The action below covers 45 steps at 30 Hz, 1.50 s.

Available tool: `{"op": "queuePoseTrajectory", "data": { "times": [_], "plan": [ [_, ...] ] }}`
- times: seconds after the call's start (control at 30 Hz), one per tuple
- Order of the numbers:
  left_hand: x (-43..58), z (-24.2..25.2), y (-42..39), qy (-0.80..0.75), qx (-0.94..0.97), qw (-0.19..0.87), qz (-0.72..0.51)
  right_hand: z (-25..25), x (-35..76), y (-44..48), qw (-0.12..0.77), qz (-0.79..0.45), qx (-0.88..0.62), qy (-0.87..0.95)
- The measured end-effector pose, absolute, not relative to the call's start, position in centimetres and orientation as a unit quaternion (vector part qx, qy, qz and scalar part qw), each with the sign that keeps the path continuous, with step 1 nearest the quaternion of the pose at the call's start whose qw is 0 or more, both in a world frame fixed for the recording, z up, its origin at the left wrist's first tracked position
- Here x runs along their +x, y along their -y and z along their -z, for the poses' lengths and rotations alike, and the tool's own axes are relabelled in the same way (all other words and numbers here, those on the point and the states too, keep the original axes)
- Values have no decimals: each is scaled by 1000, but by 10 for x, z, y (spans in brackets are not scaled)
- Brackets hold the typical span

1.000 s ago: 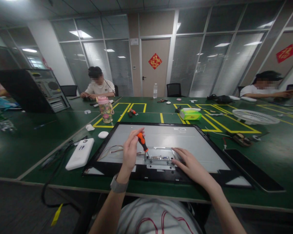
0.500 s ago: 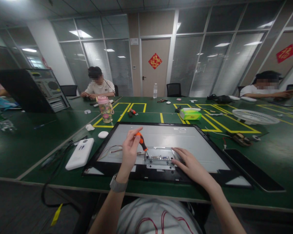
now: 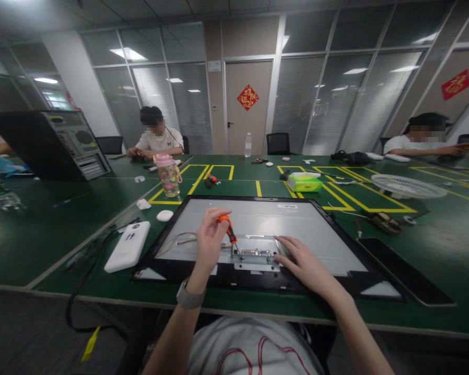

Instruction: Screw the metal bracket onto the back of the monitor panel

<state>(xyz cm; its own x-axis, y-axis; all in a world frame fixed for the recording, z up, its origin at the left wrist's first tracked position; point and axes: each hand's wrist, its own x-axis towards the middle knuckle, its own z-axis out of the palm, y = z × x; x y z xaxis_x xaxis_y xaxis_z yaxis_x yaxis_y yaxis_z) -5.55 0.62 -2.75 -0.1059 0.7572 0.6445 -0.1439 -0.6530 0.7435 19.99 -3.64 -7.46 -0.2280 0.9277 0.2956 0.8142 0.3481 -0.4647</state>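
A monitor panel [image 3: 316,229] lies face down on the green table [image 3: 42,239], its grey metal back up. My left hand [image 3: 208,242] is closed around an orange-handled screwdriver [image 3: 229,229], whose tip rests on the small metal bracket [image 3: 258,258] near the panel's front edge. Just right of that bracket, my right hand [image 3: 303,263] lies flat on the panel with fingers stretched out, holding nothing. Thin wires [image 3: 177,240] run across the panel to the left of my left hand.
A white device [image 3: 128,246] lies left of the panel, a dark flat cover [image 3: 404,271] to its right. Behind stand a pink-capped bottle [image 3: 168,174], a green tissue pack [image 3: 305,183], a white fan grille [image 3: 408,186] and a computer case [image 3: 58,143]. Two people sit at the far side.
My left hand's fingers have shifted around the screwdriver handle, which has tilted slightly. The right hand has stayed in place on the panel.
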Motion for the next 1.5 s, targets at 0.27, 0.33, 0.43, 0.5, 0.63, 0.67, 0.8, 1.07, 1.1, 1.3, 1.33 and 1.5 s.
{"op": "queuePoseTrajectory", "data": {
  "times": [0.27,0.33,0.43,0.5,0.63,0.67,0.8,1.07,1.1,1.3,1.33,1.5],
  "plan": [
    [-55,28,-4,-243,555,402,-686,70,198,38,261,-111,-563,776],
    [-55,28,-4,-240,561,402,-683,70,198,38,258,-113,-563,777],
    [-54,26,-4,-261,582,357,-683,71,199,38,260,-110,-562,777],
    [-54,26,-5,-270,593,326,-685,72,199,37,263,-107,-561,777],
    [-55,26,-5,-250,572,377,-684,73,199,37,270,-105,-558,778],
    [-55,27,-5,-251,562,394,-682,73,200,37,271,-104,-558,778],
    [-55,26,-5,-274,567,374,-681,73,200,37,275,-102,-556,777],
    [-54,21,-3,-284,599,286,-692,74,200,37,272,-104,-558,777],
    [-54,22,-3,-286,597,288,-692,74,200,37,272,-103,-559,777],
    [-54,25,-4,-261,558,364,-699,70,199,38,268,-104,-559,778],
    [-54,25,-4,-262,561,349,-703,70,199,39,268,-103,-558,778],
    [-54,24,-4,-269,580,309,-704,71,199,38,270,-104,-557,779]
  ]
}}
